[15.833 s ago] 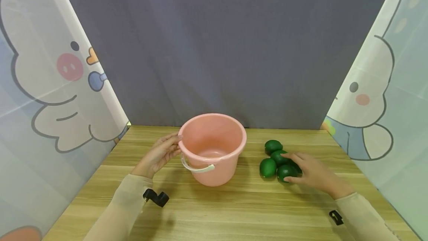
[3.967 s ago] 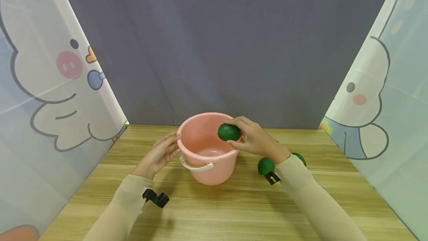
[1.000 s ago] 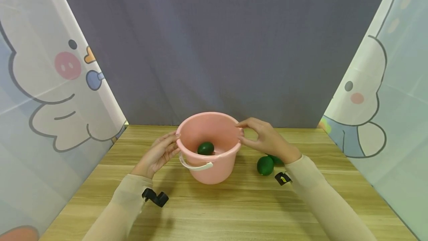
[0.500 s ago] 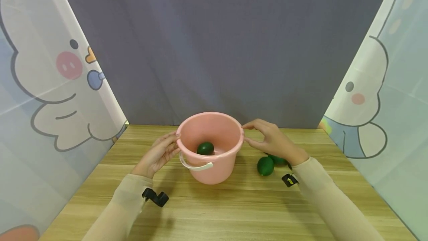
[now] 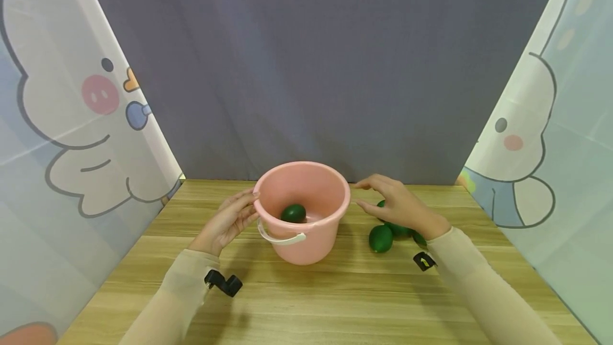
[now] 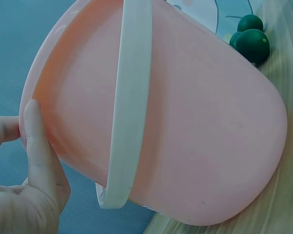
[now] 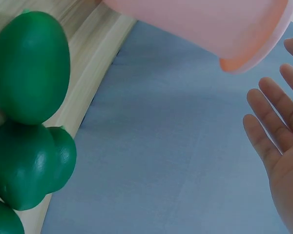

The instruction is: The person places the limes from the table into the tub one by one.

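A pink bucket (image 5: 306, 244) with a white handle (image 5: 282, 239) stands upright on the wooden table. My left hand (image 5: 225, 222) holds its left rim, thumb and finger on either side of the rim in the left wrist view. One smooth, dark green, egg-shaped lime (image 5: 293, 213) lies inside on the bottom. Just right of the bucket, my right hand (image 5: 399, 206) hovers with fingers spread and nothing between them. Beneath and beside that hand sit several more limes (image 5: 380, 238) in a cluster, partly hidden by it; the right wrist view shows them (image 7: 29, 68) touching.
The wooden table (image 5: 306, 307) runs back to a grey curtain (image 5: 316, 68). Cartoon-printed cloth walls (image 5: 62, 121) flank it on both sides. Black wrist mounts (image 5: 223, 282) sit on both sleeves.
Against 4 seconds ago, the lime from my right hand now lies in the bucket. That hand has since drawn away rightward from the rim, fingers apart. The left hand stays put.
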Demonstrator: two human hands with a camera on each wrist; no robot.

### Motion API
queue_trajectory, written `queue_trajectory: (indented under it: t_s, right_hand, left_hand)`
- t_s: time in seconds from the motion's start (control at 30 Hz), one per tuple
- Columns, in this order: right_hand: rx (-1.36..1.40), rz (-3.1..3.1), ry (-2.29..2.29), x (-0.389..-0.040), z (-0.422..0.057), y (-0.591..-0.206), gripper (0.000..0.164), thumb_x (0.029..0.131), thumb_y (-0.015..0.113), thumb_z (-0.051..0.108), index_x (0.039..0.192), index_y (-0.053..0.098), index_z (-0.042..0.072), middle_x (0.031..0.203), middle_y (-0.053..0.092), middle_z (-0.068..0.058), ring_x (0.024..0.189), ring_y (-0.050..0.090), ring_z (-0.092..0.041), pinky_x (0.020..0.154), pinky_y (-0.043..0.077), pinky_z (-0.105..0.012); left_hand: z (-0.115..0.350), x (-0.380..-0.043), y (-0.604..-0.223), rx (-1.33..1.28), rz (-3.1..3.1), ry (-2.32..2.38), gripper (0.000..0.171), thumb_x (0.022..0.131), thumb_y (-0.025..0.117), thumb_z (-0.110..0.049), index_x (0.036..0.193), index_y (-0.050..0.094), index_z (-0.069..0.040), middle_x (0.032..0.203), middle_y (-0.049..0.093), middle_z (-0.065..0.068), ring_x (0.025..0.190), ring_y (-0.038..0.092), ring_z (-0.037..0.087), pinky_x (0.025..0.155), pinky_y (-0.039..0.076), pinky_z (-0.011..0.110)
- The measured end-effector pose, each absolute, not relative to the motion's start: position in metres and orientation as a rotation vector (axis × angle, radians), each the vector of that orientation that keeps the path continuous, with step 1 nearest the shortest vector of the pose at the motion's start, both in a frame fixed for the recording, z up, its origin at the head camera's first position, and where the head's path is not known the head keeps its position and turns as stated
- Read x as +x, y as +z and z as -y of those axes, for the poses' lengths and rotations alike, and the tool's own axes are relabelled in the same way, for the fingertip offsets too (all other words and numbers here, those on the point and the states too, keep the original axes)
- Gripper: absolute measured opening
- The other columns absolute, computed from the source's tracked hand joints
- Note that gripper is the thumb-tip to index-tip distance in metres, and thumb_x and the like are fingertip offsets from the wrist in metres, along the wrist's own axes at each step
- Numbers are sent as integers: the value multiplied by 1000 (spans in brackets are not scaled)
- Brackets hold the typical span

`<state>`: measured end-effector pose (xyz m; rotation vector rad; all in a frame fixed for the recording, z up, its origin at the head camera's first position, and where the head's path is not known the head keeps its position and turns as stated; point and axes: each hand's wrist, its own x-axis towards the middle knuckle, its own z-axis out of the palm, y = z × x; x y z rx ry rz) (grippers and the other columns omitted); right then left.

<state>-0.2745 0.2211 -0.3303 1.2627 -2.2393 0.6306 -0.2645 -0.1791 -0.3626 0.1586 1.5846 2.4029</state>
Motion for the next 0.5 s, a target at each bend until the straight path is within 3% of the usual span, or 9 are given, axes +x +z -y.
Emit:
queue_trajectory:
  t_s: [0.5]
  right_hand:
    - [1197, 2344, 545, -269, -234, -338, 36, 87, 79, 14, 120, 67, 7, 113, 67, -2, 102, 64, -19, 82, 60, -41]
  left_hand:
    - [180, -264, -363, 186, -1575, 2405, 55, 104, 55, -12, 151, 30, 5, 114, 59, 9, 82, 65, 7, 78, 59, 15]
